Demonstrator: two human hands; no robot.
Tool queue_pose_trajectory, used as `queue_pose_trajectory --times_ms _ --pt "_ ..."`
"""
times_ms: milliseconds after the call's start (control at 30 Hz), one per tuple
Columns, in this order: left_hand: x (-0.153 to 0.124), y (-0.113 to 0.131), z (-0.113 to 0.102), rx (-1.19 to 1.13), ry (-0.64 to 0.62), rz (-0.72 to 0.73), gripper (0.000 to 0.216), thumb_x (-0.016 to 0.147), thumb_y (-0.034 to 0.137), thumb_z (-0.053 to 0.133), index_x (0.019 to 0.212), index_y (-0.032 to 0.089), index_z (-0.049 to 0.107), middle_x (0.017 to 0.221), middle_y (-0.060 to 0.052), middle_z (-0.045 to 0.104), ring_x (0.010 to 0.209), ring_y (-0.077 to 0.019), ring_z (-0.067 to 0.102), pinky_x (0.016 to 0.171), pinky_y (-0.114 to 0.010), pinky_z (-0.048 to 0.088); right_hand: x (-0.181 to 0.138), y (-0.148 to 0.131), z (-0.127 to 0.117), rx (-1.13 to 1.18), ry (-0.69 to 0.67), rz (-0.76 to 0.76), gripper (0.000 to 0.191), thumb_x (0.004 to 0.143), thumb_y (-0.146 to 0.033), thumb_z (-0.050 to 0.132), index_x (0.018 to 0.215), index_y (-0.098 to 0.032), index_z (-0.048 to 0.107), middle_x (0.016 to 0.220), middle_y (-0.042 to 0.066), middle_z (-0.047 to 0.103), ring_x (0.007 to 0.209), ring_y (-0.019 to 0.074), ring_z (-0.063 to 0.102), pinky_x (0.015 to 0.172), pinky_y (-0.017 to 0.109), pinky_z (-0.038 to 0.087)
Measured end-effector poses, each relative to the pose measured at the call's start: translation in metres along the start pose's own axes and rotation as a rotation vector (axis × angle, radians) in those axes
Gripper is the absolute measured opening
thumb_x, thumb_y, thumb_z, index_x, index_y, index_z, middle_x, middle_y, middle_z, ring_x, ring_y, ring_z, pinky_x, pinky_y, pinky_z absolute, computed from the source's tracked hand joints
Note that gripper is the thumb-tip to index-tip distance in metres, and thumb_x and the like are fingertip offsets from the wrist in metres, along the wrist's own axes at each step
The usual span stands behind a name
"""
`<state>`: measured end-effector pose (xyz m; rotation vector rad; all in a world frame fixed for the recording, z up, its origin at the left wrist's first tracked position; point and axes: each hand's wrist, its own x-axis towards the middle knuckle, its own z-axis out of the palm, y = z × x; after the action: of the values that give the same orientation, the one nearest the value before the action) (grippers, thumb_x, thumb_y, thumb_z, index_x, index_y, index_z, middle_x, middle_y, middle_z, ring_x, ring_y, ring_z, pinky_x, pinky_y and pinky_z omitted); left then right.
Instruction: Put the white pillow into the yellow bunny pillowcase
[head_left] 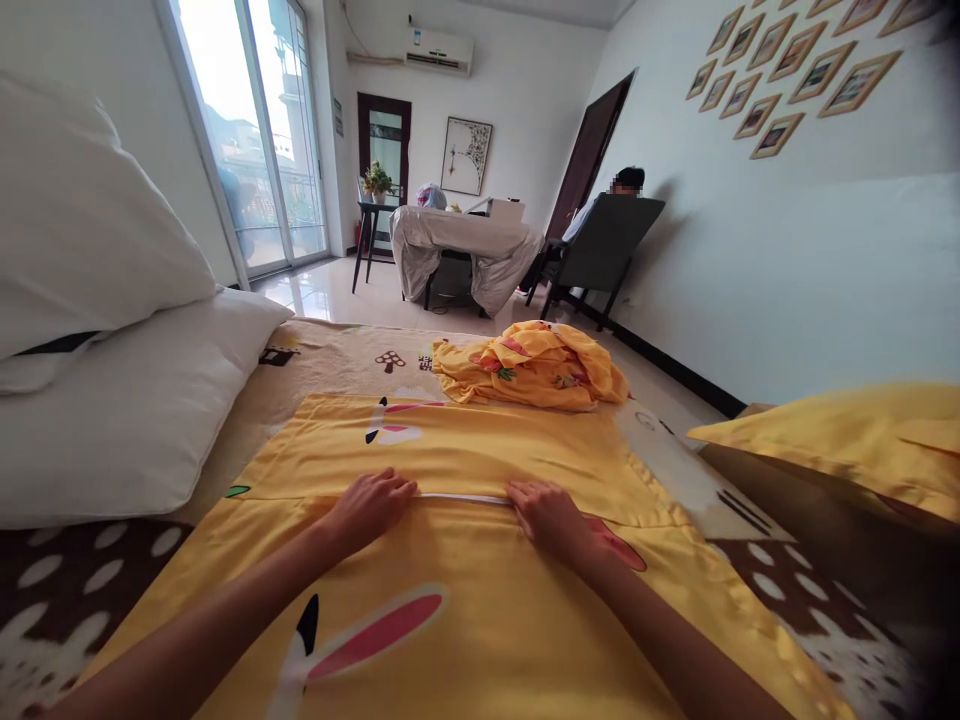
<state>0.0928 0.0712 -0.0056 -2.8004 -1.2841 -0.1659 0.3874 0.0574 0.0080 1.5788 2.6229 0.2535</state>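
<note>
A yellow pillowcase point(487, 590) with a rabbit print lies spread out flat in front of me. A seam crosses it, and a narrow white strip point(463, 497) shows along that seam between my hands. My left hand point(375, 505) has its fingers closed on the fabric at the strip's left end. At the other end, my right hand point(544, 510) grips the same seam, fingers bent and pressed together. What lies under the fingertips is hidden. Just beyond the pillowcase sits a crumpled heap of yellow printed cloth point(536, 365).
White pillows point(127, 400) are stacked at the left. A patterned blanket point(337, 350) covers the bed underneath. To the right is a yellow pillow point(847, 435) on a brown surface. Farther off stand a covered table point(465, 230) and a dark chair point(611, 250) with a person seated.
</note>
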Motion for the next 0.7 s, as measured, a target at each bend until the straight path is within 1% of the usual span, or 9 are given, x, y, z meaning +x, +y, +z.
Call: queue_pose_trajectory --times_ms 67,133,200,267,367,433,533,633,700 --pt "0.001 -0.001 -0.002 0.047 -0.022 0.001 0.020 0.090 0.013 0.044 0.094 0.017 0.063 0.090 -0.008 0.067 0.087 -0.0236 0.060 0.068 -0.031 0.051 0.000 0.003 0.000 -0.062 -0.019 -0.056 0.034 0.083 -0.004 0.045 0.110 -0.015 0.061 0.107 0.012 0.067 0.093 0.0213 0.063 0.076 0.029 0.044" --pt "0.001 0.001 -0.006 0.117 -0.046 0.021 0.022 0.087 0.007 0.042 0.091 0.015 0.063 0.090 -0.010 0.066 0.086 -0.0243 0.060 0.066 -0.031 0.050 0.000 0.004 0.002 -0.123 -0.020 -0.094 0.035 0.081 -0.001 0.044 0.110 -0.013 0.061 0.104 0.013 0.067 0.089 0.0223 0.064 0.073 0.030 0.044" --pt "-0.001 0.003 -0.010 0.174 -0.077 0.041 0.025 0.085 0.002 0.041 0.091 0.013 0.063 0.092 -0.011 0.065 0.087 -0.0245 0.060 0.067 -0.032 0.050 0.001 0.005 0.005 -0.156 -0.013 -0.104 0.031 0.082 0.000 0.042 0.101 -0.011 0.063 0.096 0.013 0.068 0.084 0.0234 0.064 0.071 0.032 0.044" --pt "-0.003 0.003 -0.014 0.183 -0.110 0.046 0.026 0.084 0.000 0.041 0.092 0.012 0.063 0.092 -0.012 0.065 0.087 -0.0243 0.061 0.069 -0.032 0.051 0.000 0.007 0.008 -0.160 -0.005 -0.096 0.029 0.081 0.002 0.041 0.091 -0.012 0.064 0.088 0.012 0.068 0.080 0.0237 0.063 0.069 0.033 0.043" --pt "-0.010 -0.001 -0.014 0.139 -0.125 0.046 0.026 0.085 0.000 0.042 0.097 0.012 0.062 0.093 -0.012 0.066 0.087 -0.0242 0.063 0.072 -0.034 0.052 -0.004 0.013 0.014 -0.151 0.020 -0.084 0.025 0.082 0.000 0.043 0.086 -0.014 0.063 0.084 0.009 0.068 0.078 0.0223 0.062 0.070 0.032 0.041" --pt "-0.014 -0.005 -0.011 0.119 -0.112 0.049 0.026 0.085 0.000 0.044 0.100 0.012 0.061 0.093 -0.012 0.066 0.088 -0.0240 0.063 0.072 -0.034 0.052 -0.008 0.020 0.017 -0.119 0.050 -0.082 0.021 0.083 -0.004 0.045 0.087 -0.015 0.062 0.087 0.008 0.068 0.081 0.0211 0.062 0.072 0.031 0.040" --pt "-0.019 -0.010 -0.007 0.116 -0.077 0.042 0.022 0.085 0.002 0.047 0.098 0.013 0.060 0.092 -0.010 0.066 0.087 -0.0225 0.064 0.072 -0.032 0.051 -0.012 0.029 0.019 -0.047 0.100 -0.086 0.016 0.083 -0.008 0.048 0.084 -0.015 0.062 0.086 0.007 0.067 0.082 0.0199 0.060 0.075 0.032 0.038" --pt "-0.019 -0.009 -0.005 0.098 -0.029 0.023 0.016 0.086 0.008 0.047 0.087 0.014 0.062 0.086 -0.009 0.066 0.083 -0.0218 0.064 0.071 -0.032 0.051 -0.009 0.031 0.017 0.059 0.141 -0.053 0.017 0.085 -0.014 0.048 0.080 -0.016 0.064 0.086 0.008 0.068 0.084 0.0203 0.060 0.079 0.034 0.038" --pt "-0.009 -0.005 -0.005 0.053 0.002 -0.004 0.018 0.087 0.014 0.047 0.077 0.014 0.062 0.081 -0.009 0.066 0.080 -0.0226 0.063 0.072 -0.034 0.051 0.002 0.023 0.016 0.191 0.169 0.012 0.023 0.089 -0.019 0.044 0.085 -0.016 0.066 0.093 0.009 0.069 0.088 0.0206 0.060 0.083 0.034 0.040"
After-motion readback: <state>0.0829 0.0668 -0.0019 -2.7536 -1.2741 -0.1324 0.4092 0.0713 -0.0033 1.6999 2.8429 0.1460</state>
